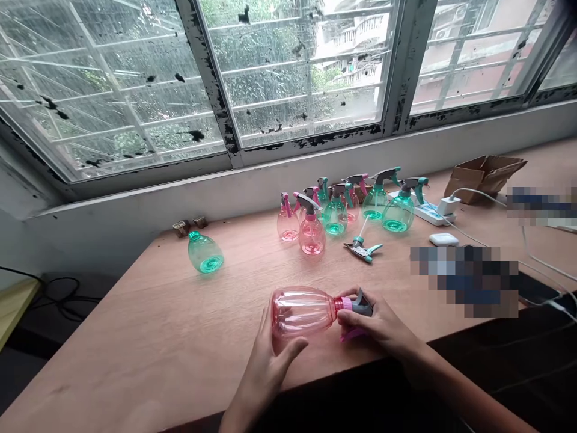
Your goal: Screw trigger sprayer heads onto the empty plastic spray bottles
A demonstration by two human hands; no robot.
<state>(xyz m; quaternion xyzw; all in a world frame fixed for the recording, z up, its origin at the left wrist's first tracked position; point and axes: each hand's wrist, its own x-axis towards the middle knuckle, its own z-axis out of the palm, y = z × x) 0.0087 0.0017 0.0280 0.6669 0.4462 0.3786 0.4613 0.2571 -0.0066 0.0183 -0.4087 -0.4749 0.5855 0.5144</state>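
A pink see-through spray bottle (302,311) lies on its side near the front edge of the wooden table (148,337). My left hand (270,355) wraps around the bottle's body from below. My right hand (383,325) is closed on its grey and pink trigger head (358,304), at the bottle's neck. A loose grey and teal spray head (363,249) lies on the table further back. A teal bottle without a head (204,253) lies on its side at the left.
Several pink and teal spray bottles (342,210) stand grouped by the window wall. A white power strip (433,211), a small white case (443,239), cables and an open cardboard box (484,174) lie at the right. Blurred patches cover some items there.
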